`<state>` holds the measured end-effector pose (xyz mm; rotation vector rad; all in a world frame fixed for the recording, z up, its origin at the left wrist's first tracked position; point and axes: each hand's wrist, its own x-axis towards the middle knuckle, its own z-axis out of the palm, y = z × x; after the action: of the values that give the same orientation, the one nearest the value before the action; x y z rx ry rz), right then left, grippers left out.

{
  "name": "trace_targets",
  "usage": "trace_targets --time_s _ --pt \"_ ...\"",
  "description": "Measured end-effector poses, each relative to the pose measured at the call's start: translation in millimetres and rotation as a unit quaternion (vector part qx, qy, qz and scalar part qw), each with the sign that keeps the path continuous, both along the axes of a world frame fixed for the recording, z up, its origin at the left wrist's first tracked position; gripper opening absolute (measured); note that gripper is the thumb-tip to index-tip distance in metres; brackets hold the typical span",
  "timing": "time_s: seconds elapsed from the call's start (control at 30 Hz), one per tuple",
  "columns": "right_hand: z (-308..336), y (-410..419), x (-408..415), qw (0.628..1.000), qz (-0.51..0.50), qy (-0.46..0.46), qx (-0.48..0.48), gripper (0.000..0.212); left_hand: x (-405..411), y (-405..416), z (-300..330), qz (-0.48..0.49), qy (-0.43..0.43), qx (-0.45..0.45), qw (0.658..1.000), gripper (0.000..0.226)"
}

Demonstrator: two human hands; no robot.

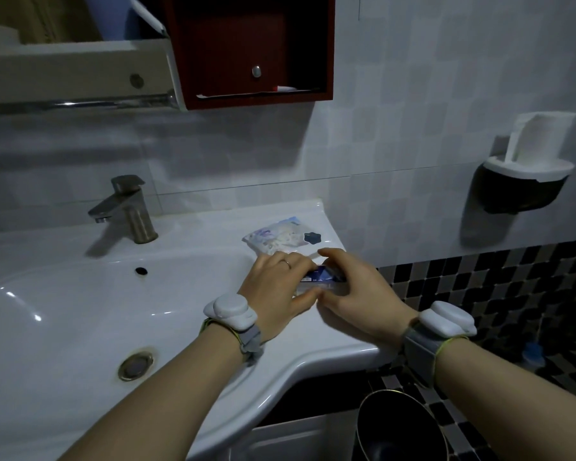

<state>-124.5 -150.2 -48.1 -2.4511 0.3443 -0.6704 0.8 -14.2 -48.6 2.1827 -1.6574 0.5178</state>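
A small blue and white packet (320,280) lies on the right ledge of the white sink (180,301). Both hands grip it. My left hand (276,291) curls over its left end, with the thumb at the near edge. From the right, my right hand (353,291) holds the other end, fingers arched over the top. Most of the packet is hidden beneath the fingers. Just behind it lies a pale printed plastic pack (275,239) with a dark flower-shaped mark (312,237).
A metal faucet (127,207) stands at the back of the basin, and the drain (136,365) is near the front. A red wall cabinet (250,51) hangs above. A tissue holder (526,181) is on the right wall. A dark bin (399,427) stands below the sink edge.
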Motion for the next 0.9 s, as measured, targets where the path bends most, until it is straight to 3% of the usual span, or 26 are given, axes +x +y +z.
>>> trace_targets --time_s 0.27,0.47,0.57,0.8,0.9 --pt "3.2 8.0 0.4 0.995 0.005 0.0 -0.101 0.067 -0.4 6.5 3.2 0.015 0.011 -0.024 1.0 0.053" --pt "11.3 11.2 5.3 0.983 -0.019 -0.033 -0.18 0.066 12.0 4.1 10.5 0.092 0.018 -0.067 0.993 0.033" --pt "16.1 17.0 15.1 0.984 -0.028 -0.058 -0.168 0.058 23.0 -0.9 20.0 0.11 0.0 -0.021 0.994 0.019" --pt "31.0 19.9 36.6 0.988 -0.062 -0.036 -0.139 0.037 24.9 -15.0 42.6 0.119 -0.106 0.122 0.98 0.024" --pt "32.2 22.1 39.1 0.987 -0.072 -0.034 -0.143 0.03 20.1 -15.2 48.0 0.115 -0.084 0.115 0.983 0.024"
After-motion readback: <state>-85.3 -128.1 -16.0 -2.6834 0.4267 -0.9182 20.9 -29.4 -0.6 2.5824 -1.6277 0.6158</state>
